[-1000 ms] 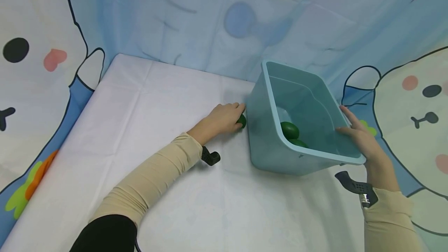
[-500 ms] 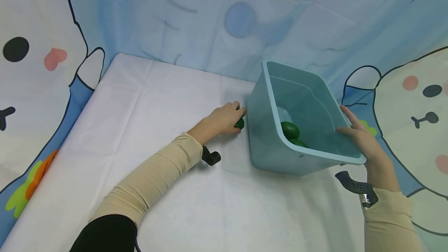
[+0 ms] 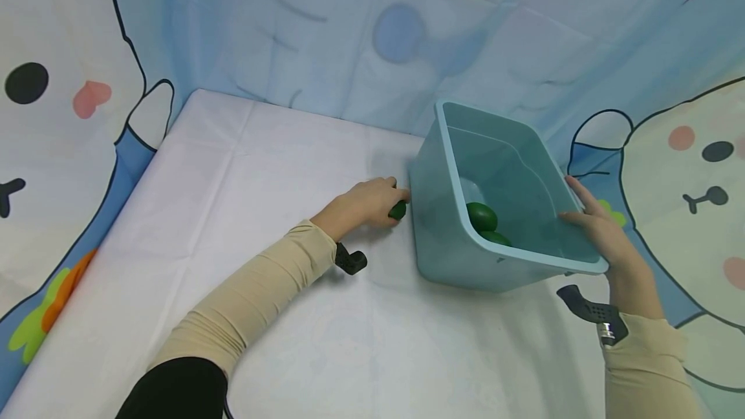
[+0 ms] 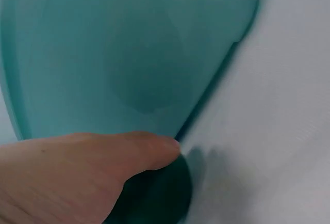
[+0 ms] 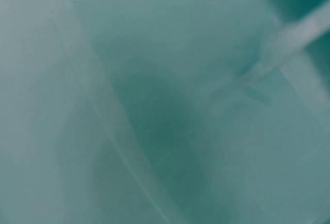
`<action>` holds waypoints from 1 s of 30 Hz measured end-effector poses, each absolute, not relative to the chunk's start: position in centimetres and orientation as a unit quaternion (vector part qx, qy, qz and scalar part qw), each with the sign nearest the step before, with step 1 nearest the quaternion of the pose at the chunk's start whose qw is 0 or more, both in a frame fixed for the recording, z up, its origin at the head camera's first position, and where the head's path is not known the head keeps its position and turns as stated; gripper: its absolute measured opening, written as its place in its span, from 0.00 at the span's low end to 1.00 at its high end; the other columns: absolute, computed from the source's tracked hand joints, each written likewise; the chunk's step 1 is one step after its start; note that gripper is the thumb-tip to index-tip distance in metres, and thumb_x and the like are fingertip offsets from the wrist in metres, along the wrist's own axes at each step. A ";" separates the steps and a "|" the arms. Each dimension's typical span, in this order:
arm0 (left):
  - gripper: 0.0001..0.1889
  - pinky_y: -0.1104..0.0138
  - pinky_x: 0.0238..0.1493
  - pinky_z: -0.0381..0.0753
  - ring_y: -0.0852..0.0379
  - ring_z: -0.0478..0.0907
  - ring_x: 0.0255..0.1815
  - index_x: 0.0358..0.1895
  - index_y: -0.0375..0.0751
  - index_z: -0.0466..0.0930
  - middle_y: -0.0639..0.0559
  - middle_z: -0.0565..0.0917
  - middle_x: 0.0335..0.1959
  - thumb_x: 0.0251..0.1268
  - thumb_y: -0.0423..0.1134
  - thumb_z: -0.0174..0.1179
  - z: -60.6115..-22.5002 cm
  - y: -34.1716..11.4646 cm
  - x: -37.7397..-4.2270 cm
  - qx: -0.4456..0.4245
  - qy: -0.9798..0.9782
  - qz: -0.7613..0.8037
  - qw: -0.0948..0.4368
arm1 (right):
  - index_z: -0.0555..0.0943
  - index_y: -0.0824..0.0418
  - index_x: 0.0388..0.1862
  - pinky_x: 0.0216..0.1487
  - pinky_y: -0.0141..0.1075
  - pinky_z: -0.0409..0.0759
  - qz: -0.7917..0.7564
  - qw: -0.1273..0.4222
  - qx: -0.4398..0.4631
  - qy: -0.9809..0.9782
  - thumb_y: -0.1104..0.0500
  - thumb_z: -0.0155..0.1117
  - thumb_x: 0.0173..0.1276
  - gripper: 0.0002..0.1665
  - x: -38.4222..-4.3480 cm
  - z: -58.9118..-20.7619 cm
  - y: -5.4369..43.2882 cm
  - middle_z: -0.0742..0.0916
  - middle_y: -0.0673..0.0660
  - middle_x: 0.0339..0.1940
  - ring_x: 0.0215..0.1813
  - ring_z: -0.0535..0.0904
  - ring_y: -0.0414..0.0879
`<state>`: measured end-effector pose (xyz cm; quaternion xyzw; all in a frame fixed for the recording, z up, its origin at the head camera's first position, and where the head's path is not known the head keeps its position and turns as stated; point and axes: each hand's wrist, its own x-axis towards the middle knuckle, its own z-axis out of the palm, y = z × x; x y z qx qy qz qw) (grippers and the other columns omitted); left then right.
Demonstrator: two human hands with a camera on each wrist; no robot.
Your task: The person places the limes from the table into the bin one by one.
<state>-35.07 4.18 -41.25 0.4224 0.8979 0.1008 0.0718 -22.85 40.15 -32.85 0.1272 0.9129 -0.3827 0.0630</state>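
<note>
Low beside the left wall of a light teal plastic bin (image 3: 439, 231), my left hand (image 3: 372, 202) holds a dark green oval fruit (image 3: 398, 210). In the left wrist view the thumb (image 4: 139, 149) lies over that fruit (image 4: 160, 195), close to the bin's wall (image 4: 103, 53). My right hand (image 3: 608, 231) grips the bin's right side, thumb inside and fingers outside. The bin leans, its mouth turned toward me. Two smooth green fruits, one (image 3: 481, 216) partly covering another (image 3: 495, 238), lie inside. Only a blurred teal surface (image 5: 170, 131) fills the right wrist view.
A white cloth (image 3: 279, 167) covers the table. Behind it hangs a light blue printed curtain (image 3: 349, 37), with cartoon animals on the left and right sides. Black camera mounts (image 3: 351, 260) sit on both wrists.
My left hand has shifted slightly toward me, its fingers drawing in round the green fruit, which moved a little left and nearer. The bin and right hand stay in place.
</note>
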 end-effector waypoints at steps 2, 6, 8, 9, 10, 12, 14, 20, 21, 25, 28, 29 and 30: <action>0.28 0.62 0.47 0.78 0.55 0.73 0.51 0.69 0.57 0.65 0.47 0.71 0.60 0.65 0.49 0.56 -41.0 4.1 -35.0 0.426 0.896 0.098 0.079 | 0.31 0.27 0.73 0.57 0.74 0.57 -0.378 0.059 0.123 0.916 0.46 0.39 0.75 0.39 -22.8 -32.8 40.1 0.40 0.69 0.77 0.69 0.49 0.82; 0.28 0.63 0.48 0.76 0.56 0.73 0.50 0.69 0.56 0.66 0.48 0.71 0.60 0.64 0.47 0.56 -40.6 4.0 -34.9 0.435 0.891 0.096 0.088 | 0.30 0.29 0.74 0.56 0.75 0.58 -0.370 0.054 0.116 0.920 0.47 0.38 0.76 0.39 -22.8 -32.8 40.2 0.41 0.71 0.76 0.68 0.50 0.83; 0.29 0.63 0.49 0.76 0.55 0.73 0.50 0.69 0.55 0.66 0.48 0.71 0.60 0.63 0.45 0.56 -40.4 4.1 -34.8 0.436 0.890 0.098 0.092 | 0.30 0.30 0.74 0.56 0.75 0.57 -0.369 0.055 0.114 0.921 0.48 0.38 0.76 0.39 -22.8 -32.8 40.3 0.41 0.71 0.76 0.67 0.50 0.83; 0.29 0.63 0.49 0.75 0.55 0.73 0.50 0.69 0.55 0.66 0.47 0.71 0.60 0.63 0.45 0.57 -40.4 4.1 -34.8 0.435 0.890 0.101 0.094 | 0.30 0.31 0.74 0.56 0.76 0.56 -0.369 0.056 0.115 0.921 0.48 0.38 0.76 0.39 -22.8 -32.8 40.4 0.40 0.71 0.76 0.68 0.49 0.83; 0.29 0.62 0.50 0.75 0.54 0.73 0.51 0.69 0.54 0.66 0.47 0.71 0.60 0.63 0.44 0.57 -40.3 4.1 -34.7 0.433 0.890 0.103 0.097 | 0.29 0.31 0.74 0.56 0.76 0.56 -0.369 0.057 0.116 0.920 0.48 0.38 0.76 0.39 -22.8 -32.8 40.4 0.40 0.70 0.76 0.68 0.49 0.83; 0.29 0.62 0.52 0.75 0.54 0.73 0.52 0.69 0.54 0.66 0.47 0.70 0.60 0.63 0.43 0.58 -40.2 4.1 -34.7 0.428 0.892 0.106 0.104 | 0.29 0.30 0.74 0.56 0.75 0.57 -0.369 0.057 0.115 0.921 0.47 0.38 0.76 0.39 -22.7 -32.8 40.5 0.40 0.70 0.76 0.68 0.49 0.83; 0.29 0.61 0.54 0.75 0.53 0.73 0.54 0.69 0.54 0.65 0.47 0.70 0.61 0.64 0.43 0.59 -40.1 4.1 -34.7 0.424 0.893 0.106 0.108 | 0.29 0.30 0.74 0.56 0.76 0.57 -0.370 0.056 0.115 0.920 0.47 0.38 0.76 0.39 -22.7 -32.8 40.5 0.40 0.69 0.77 0.68 0.49 0.83; 0.29 0.61 0.54 0.75 0.54 0.72 0.56 0.69 0.54 0.64 0.47 0.69 0.62 0.64 0.43 0.58 -39.6 3.8 -34.8 0.420 0.895 0.103 0.106 | 0.30 0.28 0.73 0.56 0.75 0.57 -0.371 0.055 0.116 0.920 0.47 0.39 0.76 0.39 -22.7 -32.9 40.5 0.40 0.69 0.77 0.68 0.49 0.83; 0.29 0.61 0.53 0.75 0.54 0.72 0.56 0.70 0.54 0.63 0.47 0.69 0.62 0.65 0.42 0.57 -39.5 3.7 -34.9 0.418 0.896 0.105 0.103 | 0.30 0.28 0.73 0.56 0.75 0.56 -0.372 0.055 0.115 0.920 0.47 0.39 0.76 0.39 -22.7 -32.9 40.5 0.40 0.69 0.77 0.68 0.49 0.83; 0.29 0.61 0.51 0.76 0.53 0.72 0.53 0.69 0.53 0.63 0.47 0.69 0.60 0.65 0.41 0.56 -39.3 3.5 -35.1 0.412 0.900 0.112 0.089 | 0.31 0.28 0.73 0.57 0.75 0.56 -0.372 0.055 0.115 0.919 0.47 0.39 0.75 0.39 -22.8 -32.8 40.5 0.41 0.71 0.76 0.68 0.50 0.83; 0.29 0.61 0.49 0.77 0.53 0.72 0.52 0.69 0.53 0.63 0.47 0.69 0.60 0.65 0.41 0.56 -39.2 3.4 -35.3 0.407 0.902 0.119 0.081 | 0.31 0.28 0.73 0.56 0.75 0.57 -0.369 0.055 0.115 0.921 0.47 0.39 0.75 0.39 -22.8 -32.8 40.5 0.41 0.72 0.76 0.67 0.50 0.84; 0.28 0.61 0.49 0.77 0.53 0.72 0.53 0.69 0.53 0.63 0.47 0.69 0.60 0.65 0.41 0.55 -39.2 3.4 -35.4 0.405 0.903 0.120 0.078 | 0.31 0.27 0.73 0.56 0.75 0.57 -0.367 0.055 0.114 0.921 0.47 0.39 0.75 0.39 -22.8 -32.8 40.5 0.42 0.72 0.76 0.67 0.50 0.83; 0.28 0.61 0.49 0.77 0.53 0.72 0.53 0.69 0.53 0.63 0.47 0.69 0.60 0.65 0.41 0.55 -39.2 3.4 -35.4 0.404 0.904 0.121 0.075 | 0.31 0.26 0.73 0.56 0.75 0.57 -0.367 0.054 0.114 0.922 0.47 0.39 0.75 0.39 -22.8 -32.8 40.5 0.42 0.72 0.76 0.67 0.50 0.84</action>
